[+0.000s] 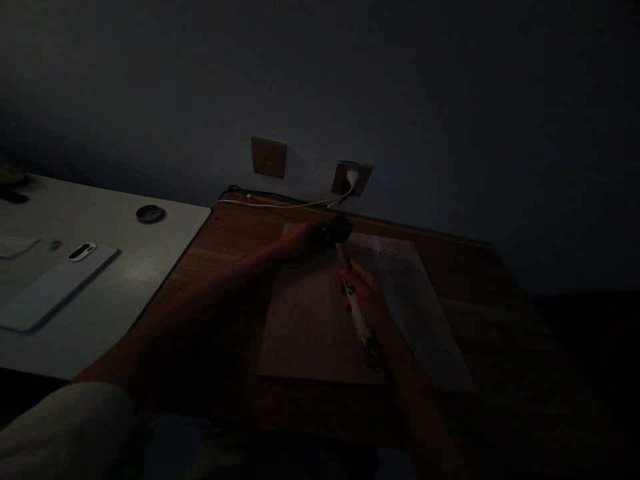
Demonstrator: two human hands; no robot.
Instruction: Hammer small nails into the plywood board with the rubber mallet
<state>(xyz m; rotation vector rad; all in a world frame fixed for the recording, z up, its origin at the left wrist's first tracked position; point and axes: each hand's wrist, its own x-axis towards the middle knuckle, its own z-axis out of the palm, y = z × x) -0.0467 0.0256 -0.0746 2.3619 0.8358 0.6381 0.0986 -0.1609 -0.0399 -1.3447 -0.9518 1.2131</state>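
In the dim light my right hand (367,290) is wrapped around the middle of a hammer's handle. The hammer (356,312) has a dark, blocky head (339,229) at its far end, and its pale grip slants back toward me to a dark butt. My left hand (301,240) reaches in from the left, its fingers closed right beside the hammer head. What those fingertips hold, if anything, is lost in the dark. Beneath both hands lies a thin, light wooden board (305,320), with small marks or bits near its far edge.
The board rests on a brown wooden table (220,250) against the wall. A white cable (290,205) runs along the back edge to a plug in a wall socket (352,178). On the white table (135,267) at left are a phone (60,287) and a round dark object (150,213).
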